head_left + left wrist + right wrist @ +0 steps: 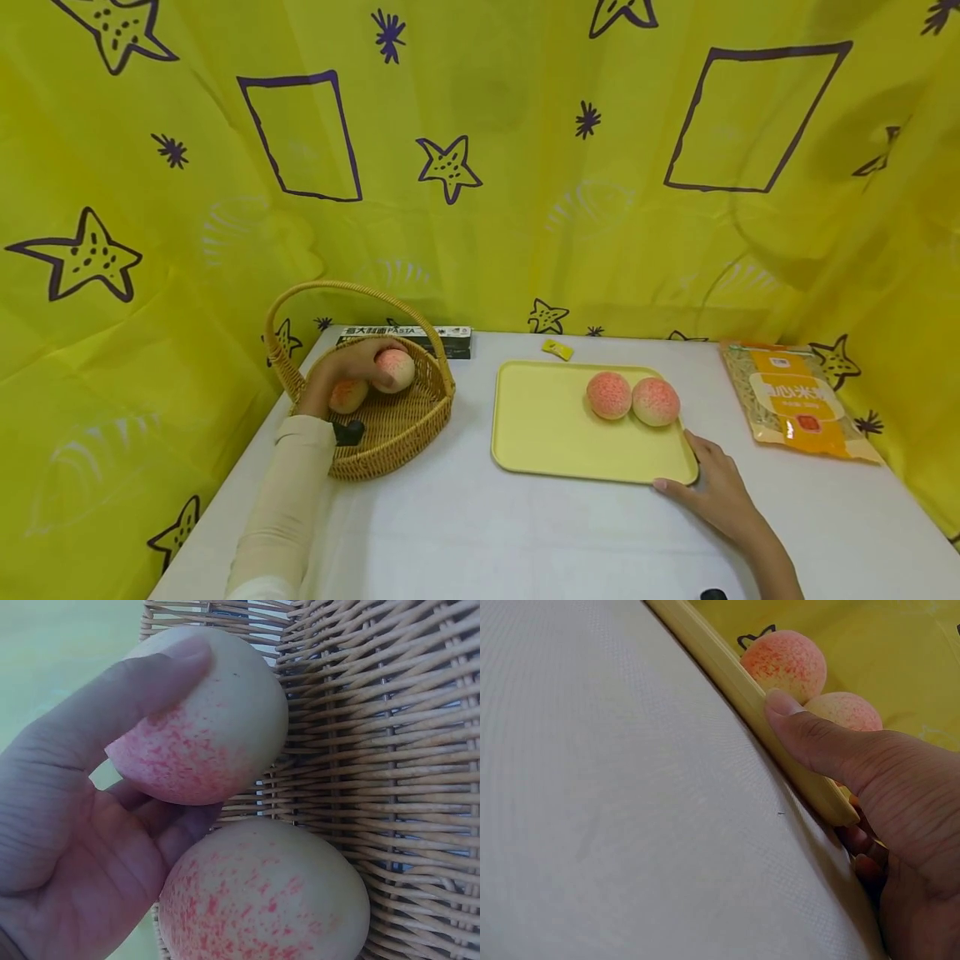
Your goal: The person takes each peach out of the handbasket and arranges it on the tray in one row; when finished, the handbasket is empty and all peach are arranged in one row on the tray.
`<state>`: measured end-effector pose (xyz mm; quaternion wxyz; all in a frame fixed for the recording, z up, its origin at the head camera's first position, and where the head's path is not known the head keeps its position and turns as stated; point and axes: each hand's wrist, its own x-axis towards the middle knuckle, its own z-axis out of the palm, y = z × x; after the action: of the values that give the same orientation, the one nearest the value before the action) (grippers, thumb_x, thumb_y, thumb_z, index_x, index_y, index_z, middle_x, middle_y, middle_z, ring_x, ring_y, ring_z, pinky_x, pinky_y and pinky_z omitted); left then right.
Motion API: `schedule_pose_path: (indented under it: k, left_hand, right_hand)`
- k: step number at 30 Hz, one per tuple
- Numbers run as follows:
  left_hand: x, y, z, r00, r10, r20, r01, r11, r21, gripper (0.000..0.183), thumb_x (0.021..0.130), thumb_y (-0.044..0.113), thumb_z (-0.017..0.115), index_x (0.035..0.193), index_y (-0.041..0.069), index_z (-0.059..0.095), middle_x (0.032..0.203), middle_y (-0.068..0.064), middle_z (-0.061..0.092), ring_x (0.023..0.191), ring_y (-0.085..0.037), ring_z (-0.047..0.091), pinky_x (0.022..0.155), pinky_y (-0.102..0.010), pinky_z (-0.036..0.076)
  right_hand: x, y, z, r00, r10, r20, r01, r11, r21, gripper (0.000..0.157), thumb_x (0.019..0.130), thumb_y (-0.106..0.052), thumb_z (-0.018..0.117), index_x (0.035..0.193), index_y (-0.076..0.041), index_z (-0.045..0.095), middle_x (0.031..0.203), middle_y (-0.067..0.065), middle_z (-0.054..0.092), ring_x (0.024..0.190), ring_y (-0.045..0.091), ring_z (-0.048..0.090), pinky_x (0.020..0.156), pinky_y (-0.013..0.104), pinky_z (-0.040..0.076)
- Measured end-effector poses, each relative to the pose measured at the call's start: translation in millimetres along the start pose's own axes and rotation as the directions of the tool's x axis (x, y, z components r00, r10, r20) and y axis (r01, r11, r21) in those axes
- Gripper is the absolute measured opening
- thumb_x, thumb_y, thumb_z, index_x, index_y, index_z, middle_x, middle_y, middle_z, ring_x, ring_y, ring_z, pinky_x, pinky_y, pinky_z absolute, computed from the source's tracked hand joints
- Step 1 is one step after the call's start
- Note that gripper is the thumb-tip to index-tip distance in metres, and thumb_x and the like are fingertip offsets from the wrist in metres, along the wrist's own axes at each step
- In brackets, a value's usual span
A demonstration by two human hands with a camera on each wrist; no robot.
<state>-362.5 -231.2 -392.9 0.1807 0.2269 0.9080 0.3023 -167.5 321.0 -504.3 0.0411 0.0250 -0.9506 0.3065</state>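
Note:
My left hand (351,367) reaches into a wicker basket (401,446) and grips a pink-speckled peach (217,712), its thumb lying across the top. A second peach (266,900) sits in the basket close beside that hand. On the right, my right hand (722,492) holds the near right corner of a pale yellow tray (555,429), thumb along the front edge and fingers at the right side. Two more peaches (608,395) rest side by side on the tray, towards its far right.
Behind the basket lies a dark pasta box (453,343), partly hidden. A small yellow packet (557,349) is beyond the tray. At the far right lies an orange bag of noodles (802,400). The basket's tall handle (360,287) arches over the left hand. A yellow curtain (510,250) hangs behind the white table.

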Motion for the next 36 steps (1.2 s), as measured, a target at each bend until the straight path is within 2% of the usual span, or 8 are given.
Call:
schedule_pose_path:
  k: [12,19,25,30,36]
  left_hand:
    - [-4.6,-2.0,-3.8,0.998,0.025,-0.056,-0.027,0.999,-0.047,0.063,0.085,0.020,0.073,0.140,0.006,0.047,0.130,-0.019,0.055,0.109,-0.030,0.058,0.091,-0.044,0.050]
    - [-6.8,0.6,-3.3,0.997,0.028,-0.074,-0.036,0.992,-0.119,0.065,0.086,0.020,0.072,0.143,0.007,0.043,0.129,-0.021,0.054,0.109,-0.030,0.057,0.089,-0.040,0.050]
    - [-10.2,3.7,-2.2,0.995,0.051,-0.088,-0.066,0.982,-0.177,0.066,0.086,0.017,0.070,0.144,0.004,0.041,0.129,-0.023,0.053,0.110,-0.030,0.056,0.089,-0.038,0.050]
    - [-12.0,7.8,-1.3,0.995,0.039,-0.097,-0.057,0.980,-0.191,0.065,0.087,0.018,0.071,0.144,0.007,0.042,0.132,-0.021,0.051,0.112,-0.031,0.054,0.091,-0.039,0.049]
    - [-18.2,16.6,-1.0,0.993,0.068,-0.101,-0.089,0.971,-0.222,0.065,0.087,0.014,0.071,0.144,0.008,0.041,0.133,-0.022,0.049,0.112,-0.033,0.053,0.088,-0.039,0.051]
  right_hand:
    - [-0.3,0.9,2.0,1.000,0.003,0.001,-0.003,1.000,0.017,0.103,0.083,-0.048,0.073,0.152,0.006,0.019,0.143,0.039,0.029,0.125,0.056,0.030,0.095,0.070,0.030]
    - [-2.1,-0.2,0.8,1.000,0.007,0.006,-0.007,1.000,0.025,0.101,0.084,-0.047,0.073,0.152,0.007,0.020,0.143,0.040,0.029,0.126,0.057,0.030,0.095,0.071,0.030]
    - [-1.5,-0.5,-0.4,1.000,-0.007,-0.006,0.008,1.000,0.018,0.100,0.084,-0.046,0.073,0.151,0.007,0.021,0.142,0.040,0.029,0.125,0.057,0.031,0.094,0.070,0.030]
    - [-0.6,0.1,0.1,1.000,-0.010,-0.003,0.010,1.000,0.011,0.100,0.084,-0.045,0.073,0.151,0.007,0.020,0.142,0.040,0.029,0.124,0.057,0.031,0.094,0.071,0.031]
    - [0.1,-0.5,-0.4,1.000,0.000,0.008,0.000,1.000,0.012,0.102,0.084,-0.048,0.073,0.152,0.006,0.019,0.143,0.040,0.028,0.125,0.057,0.030,0.095,0.071,0.030]
